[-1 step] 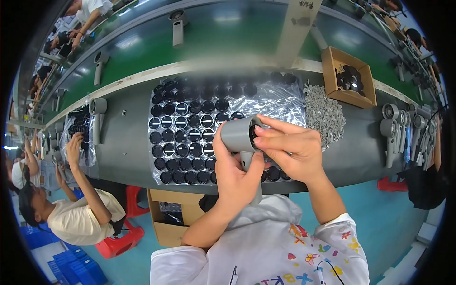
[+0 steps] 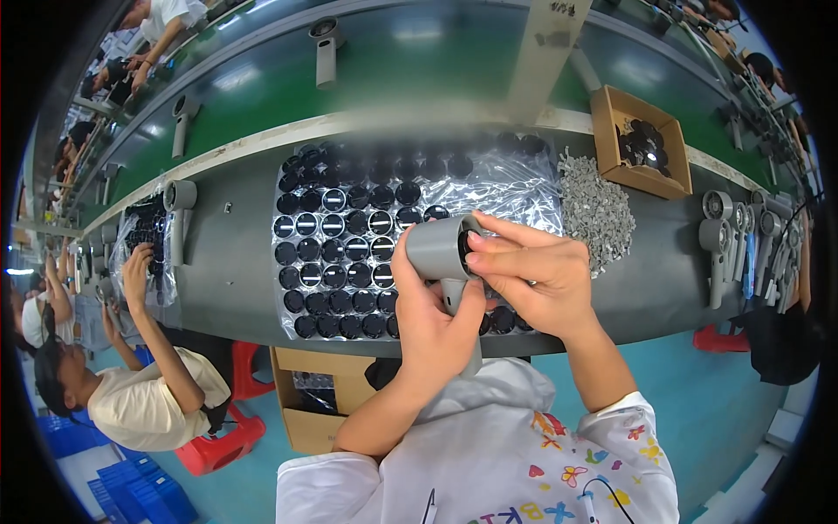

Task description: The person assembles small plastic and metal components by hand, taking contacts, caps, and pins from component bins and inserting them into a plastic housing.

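My left hand point(image 2: 425, 330) is wrapped round a grey handheld fan point(image 2: 434, 248), its thumb and fingers about the neck just below the round head. The fan's handle points down toward my lap. At the right end of the head sits a dark round cap point(image 2: 464, 247). Fingertips of my right hand point(image 2: 546, 278) are closed on this cap at the rim, partly covering it. Beneath both hands, several rows of black round caps point(image 2: 334, 276) lie on a clear plastic sheet point(image 2: 502, 194) on the grey bench.
Right of the sheet lies a heap of small grey parts point(image 2: 596, 214), with a cardboard box point(image 2: 642, 179) of black pieces behind it. More grey fans point(image 2: 716, 236) stand at the far right. A green conveyor point(image 2: 419, 65) runs behind. A co-worker point(image 2: 140, 406) sits at left.
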`<action>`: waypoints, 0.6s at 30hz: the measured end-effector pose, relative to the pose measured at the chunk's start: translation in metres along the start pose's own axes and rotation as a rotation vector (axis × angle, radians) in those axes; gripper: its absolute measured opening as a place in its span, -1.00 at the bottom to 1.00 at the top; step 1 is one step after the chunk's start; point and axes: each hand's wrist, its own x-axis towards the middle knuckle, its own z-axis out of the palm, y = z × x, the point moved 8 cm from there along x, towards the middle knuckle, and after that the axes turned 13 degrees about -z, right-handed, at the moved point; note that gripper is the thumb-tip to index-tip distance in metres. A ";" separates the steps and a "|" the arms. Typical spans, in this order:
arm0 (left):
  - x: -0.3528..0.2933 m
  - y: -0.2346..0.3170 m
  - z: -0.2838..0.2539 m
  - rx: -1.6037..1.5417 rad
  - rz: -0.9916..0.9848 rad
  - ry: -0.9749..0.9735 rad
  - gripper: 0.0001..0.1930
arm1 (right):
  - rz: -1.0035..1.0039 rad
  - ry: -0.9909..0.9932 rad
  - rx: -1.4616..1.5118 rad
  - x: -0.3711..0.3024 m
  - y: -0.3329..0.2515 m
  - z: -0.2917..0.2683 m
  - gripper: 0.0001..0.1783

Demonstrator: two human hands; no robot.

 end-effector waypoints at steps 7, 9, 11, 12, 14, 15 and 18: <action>0.003 -0.002 -0.009 0.128 0.038 -0.022 -0.21 | -0.055 -0.073 -0.061 -0.001 -0.005 0.002 -0.72; 0.003 0.001 -0.009 -0.120 -0.093 -0.080 -0.25 | -0.123 -0.081 -0.051 -0.003 -0.007 -0.002 -0.74; 0.005 -0.009 -0.012 -0.121 -0.180 -0.133 -0.27 | -0.015 -0.058 0.133 -0.005 0.001 -0.009 -0.68; 0.006 -0.017 -0.011 -0.126 -0.266 -0.188 -0.29 | -0.014 -0.056 0.136 -0.008 0.002 -0.008 -0.68; 0.000 -0.016 -0.012 -0.080 -0.222 -0.212 -0.30 | 0.043 0.101 0.301 -0.015 0.011 -0.014 -0.50; -0.003 -0.012 -0.010 -0.076 -0.186 -0.215 -0.28 | 0.166 0.062 0.378 -0.016 0.014 -0.007 -0.33; -0.006 -0.003 -0.008 -0.075 -0.103 -0.172 -0.26 | 0.428 -0.012 0.574 -0.018 0.024 0.013 -0.29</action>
